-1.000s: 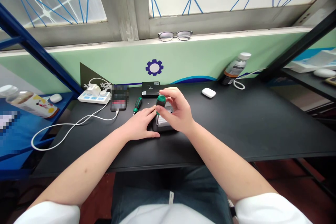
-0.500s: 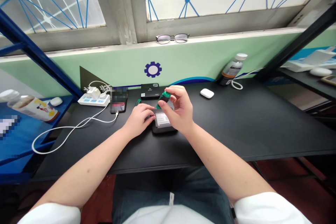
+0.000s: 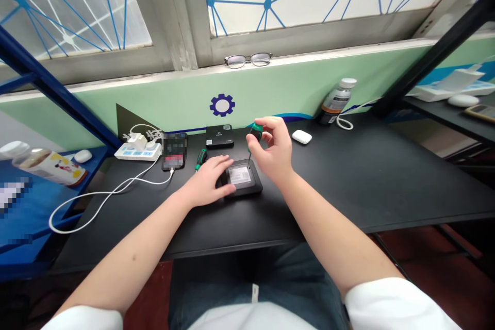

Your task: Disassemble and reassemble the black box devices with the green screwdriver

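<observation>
A black device (image 3: 253, 186) with a white label lies on the black table in front of me. My left hand (image 3: 211, 179) rests on its left side, fingers apart, thumb at the near edge. In my right hand (image 3: 273, 147) is a green and black screwdriver (image 3: 256, 132), held upright by the handle, its thin shaft pointing down at the device's upper right corner. Just beyond my left hand lies a second green and black screwdriver (image 3: 201, 158). A flat black box (image 3: 219, 137) sits behind the device.
Left of the box are a phone (image 3: 174, 152) on a white cable and a white power strip (image 3: 138, 152). A white case (image 3: 302, 137) and a bottle (image 3: 337, 101) stand to the right. Glasses (image 3: 248, 60) lie on the window ledge.
My right hand has moved slightly right, and the screwdriver is now upright with its shaft on the device. My left hand has spread its fingers over the device's left side.
</observation>
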The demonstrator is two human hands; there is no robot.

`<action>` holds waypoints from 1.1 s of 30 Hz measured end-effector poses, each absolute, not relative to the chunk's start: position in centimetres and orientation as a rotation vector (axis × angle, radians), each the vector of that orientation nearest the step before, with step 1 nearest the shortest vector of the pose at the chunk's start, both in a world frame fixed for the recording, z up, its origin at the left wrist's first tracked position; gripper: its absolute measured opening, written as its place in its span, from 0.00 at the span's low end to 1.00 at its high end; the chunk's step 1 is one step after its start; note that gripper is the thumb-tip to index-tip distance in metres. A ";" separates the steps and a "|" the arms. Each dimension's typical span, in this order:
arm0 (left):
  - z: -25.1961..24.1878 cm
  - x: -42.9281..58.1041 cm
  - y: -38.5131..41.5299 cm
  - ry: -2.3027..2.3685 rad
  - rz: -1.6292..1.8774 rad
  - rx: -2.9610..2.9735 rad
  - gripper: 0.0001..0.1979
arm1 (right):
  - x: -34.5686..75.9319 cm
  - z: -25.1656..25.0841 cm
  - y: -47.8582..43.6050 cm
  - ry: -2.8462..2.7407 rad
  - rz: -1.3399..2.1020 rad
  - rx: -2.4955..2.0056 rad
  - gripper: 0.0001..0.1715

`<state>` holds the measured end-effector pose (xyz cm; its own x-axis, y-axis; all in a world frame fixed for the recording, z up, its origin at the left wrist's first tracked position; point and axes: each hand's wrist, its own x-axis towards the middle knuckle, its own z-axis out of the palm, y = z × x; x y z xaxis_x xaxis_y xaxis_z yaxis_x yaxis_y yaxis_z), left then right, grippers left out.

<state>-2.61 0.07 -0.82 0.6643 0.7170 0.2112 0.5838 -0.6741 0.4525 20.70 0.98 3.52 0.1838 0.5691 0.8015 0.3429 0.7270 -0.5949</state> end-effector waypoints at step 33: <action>-0.5 -3.3 -1.0 1.039 0.253 2.621 0.46 | 19.9 2.8 1.2 -1.571 0.131 -0.750 0.14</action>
<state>-3.33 -1.02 -0.46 0.7214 0.6908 0.0495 0.6361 -0.6891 0.3471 19.88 1.23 2.83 0.0429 0.5275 0.8485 0.3801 0.7768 -0.5021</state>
